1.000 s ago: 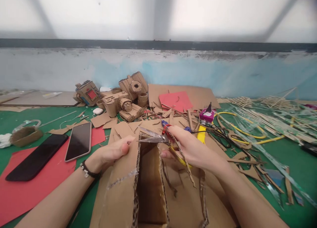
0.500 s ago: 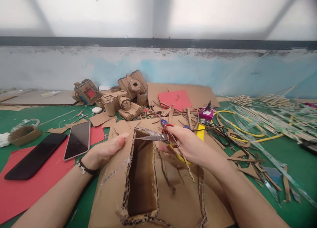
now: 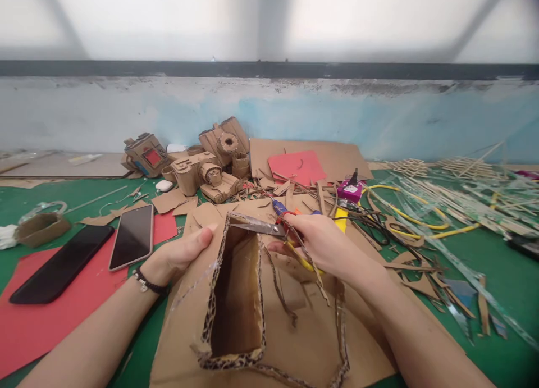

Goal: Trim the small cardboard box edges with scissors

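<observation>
My left hand (image 3: 185, 250) grips the far left side of an open cardboard box (image 3: 209, 301), thumb on the outer wall; its other fingers are hidden behind the cardboard. The box is tilted so its hollow inside faces me. My right hand (image 3: 314, 239) is closed around the scissors (image 3: 269, 228), which have red and yellow handles. Their blades lie across the box's far rim, nearly together. A thin cardboard strip (image 3: 314, 267) dangles by my right hand, and another strip (image 3: 280, 290) hangs beside the box. Below lies a large cardboard sheet (image 3: 177, 343).
Two phones (image 3: 131, 236) lie at left by red paper (image 3: 84, 315). Cardboard cameras (image 3: 193, 172) stand at the back. A blue glue gun (image 3: 279, 208) is just beyond the scissors. Cardboard scraps (image 3: 421, 287), a yellow cable (image 3: 455, 231) and thin sticks (image 3: 471, 194) spread over the right.
The scissor blades have come together at the far rim of the box. The box has shifted slightly left and up in view. Both hands keep their holds.
</observation>
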Tool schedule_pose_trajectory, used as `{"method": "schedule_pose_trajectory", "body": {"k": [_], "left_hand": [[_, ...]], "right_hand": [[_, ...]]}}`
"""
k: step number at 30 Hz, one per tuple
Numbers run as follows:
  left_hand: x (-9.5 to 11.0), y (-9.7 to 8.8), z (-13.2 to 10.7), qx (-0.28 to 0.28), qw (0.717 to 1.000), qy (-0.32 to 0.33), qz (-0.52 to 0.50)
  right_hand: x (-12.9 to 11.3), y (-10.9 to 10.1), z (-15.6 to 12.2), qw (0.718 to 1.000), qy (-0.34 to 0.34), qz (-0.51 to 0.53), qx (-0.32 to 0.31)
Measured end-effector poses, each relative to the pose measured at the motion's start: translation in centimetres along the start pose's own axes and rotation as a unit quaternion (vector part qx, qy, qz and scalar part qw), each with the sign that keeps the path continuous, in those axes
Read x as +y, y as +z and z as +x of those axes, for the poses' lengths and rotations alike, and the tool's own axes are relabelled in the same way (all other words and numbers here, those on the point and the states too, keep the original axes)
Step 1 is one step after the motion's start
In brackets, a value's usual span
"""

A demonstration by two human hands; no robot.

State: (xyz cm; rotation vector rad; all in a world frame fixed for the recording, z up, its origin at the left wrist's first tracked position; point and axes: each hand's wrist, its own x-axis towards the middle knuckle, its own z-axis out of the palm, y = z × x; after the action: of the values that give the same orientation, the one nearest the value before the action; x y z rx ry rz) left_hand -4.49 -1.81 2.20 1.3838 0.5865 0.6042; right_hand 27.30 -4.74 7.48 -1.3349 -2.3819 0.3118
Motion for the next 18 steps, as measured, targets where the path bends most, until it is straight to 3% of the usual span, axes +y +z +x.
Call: {"method": "schedule_pose_trajectory", "body": {"k": [6, 8, 13, 18], "left_hand": [[-0.2, 0.3, 0.9, -0.047, 0.997, 0.051, 0.033], [0.0, 0.5, 0.7, -0.04, 0.997, 0.063, 0.034], [0.2, 0.1, 0.4, -0.034, 0.999, 0.025, 0.025], [-1.3, -0.8, 0.5, -0.028, 0.999, -0.021, 0.006]], "right_hand": [[-1.6, 0.0, -0.4, 0.999, -0.023, 0.021, -0.01], [-1.9, 0.1, -0.4, 1.0, -0.019, 0.015, -0.011], [-1.1, 0.2, -0.3, 1.0, -0.011, -0.002, 0.002], [-1.5, 0.0, -0.3, 1.0, -0.016, 0.021, -0.013]]}}
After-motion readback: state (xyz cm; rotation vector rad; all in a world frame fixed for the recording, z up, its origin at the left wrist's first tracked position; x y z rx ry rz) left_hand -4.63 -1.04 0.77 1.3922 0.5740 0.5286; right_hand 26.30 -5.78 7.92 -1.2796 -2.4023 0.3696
